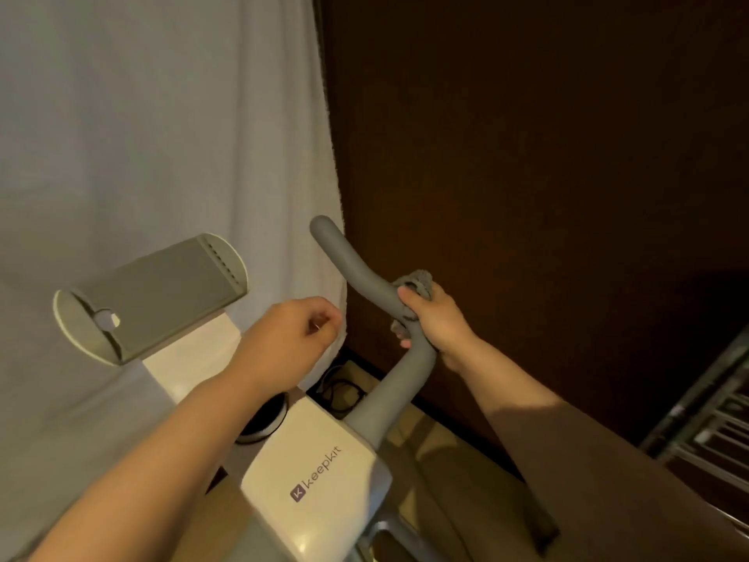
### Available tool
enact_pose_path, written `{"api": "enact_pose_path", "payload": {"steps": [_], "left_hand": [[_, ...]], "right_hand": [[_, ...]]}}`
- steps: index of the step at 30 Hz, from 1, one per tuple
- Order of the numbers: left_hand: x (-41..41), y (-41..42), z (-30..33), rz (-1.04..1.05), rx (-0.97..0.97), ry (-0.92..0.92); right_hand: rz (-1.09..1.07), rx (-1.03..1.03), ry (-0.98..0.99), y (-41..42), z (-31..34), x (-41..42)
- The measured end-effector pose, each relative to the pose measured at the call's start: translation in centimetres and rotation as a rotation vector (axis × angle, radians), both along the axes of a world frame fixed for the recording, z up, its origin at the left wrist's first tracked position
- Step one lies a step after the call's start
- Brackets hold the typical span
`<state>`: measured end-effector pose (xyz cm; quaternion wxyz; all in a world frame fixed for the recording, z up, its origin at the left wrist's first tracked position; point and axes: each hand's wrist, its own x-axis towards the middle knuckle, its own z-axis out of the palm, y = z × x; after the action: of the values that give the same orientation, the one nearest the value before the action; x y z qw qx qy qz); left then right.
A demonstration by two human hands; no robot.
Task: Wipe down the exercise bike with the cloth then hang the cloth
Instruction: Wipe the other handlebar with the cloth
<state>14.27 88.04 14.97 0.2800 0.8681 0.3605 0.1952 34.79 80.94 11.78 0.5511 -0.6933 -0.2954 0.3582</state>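
Your right hand (435, 318) wraps the soft, limp cloth (417, 282) round the bar (364, 273) at centre frame, so keep squeezing; left hand (298, 332) curls empty

You stand in a home, in a room corner used for exercise. Left of your right hand (435, 318), which grips the exercise bike (320, 472) by its grey handlebar (356, 269), a pale curtain (162, 135) hangs to the floor. Behind that grip stands a dark wood wall panel (527, 135). Below it lie glossy cream floor tiles (421, 440) and a black cable (344, 393); to its lower right, a metal drying rack (713, 423).
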Motion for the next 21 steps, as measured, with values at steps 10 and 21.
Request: {"api": "enact_pose_path", "payload": {"steps": [10,21], "left_hand": [[-0.2,-5.0,-2.3,-0.155,0.447,0.151],[-0.3,-5.2,-1.7,-0.233,0.357,0.295]], "right_hand": [[-0.279,0.084,0.17,-2.0,-2.3,-2.1],[-0.056,0.16,-0.629,-5.5,-2.4,-4.0]]}}
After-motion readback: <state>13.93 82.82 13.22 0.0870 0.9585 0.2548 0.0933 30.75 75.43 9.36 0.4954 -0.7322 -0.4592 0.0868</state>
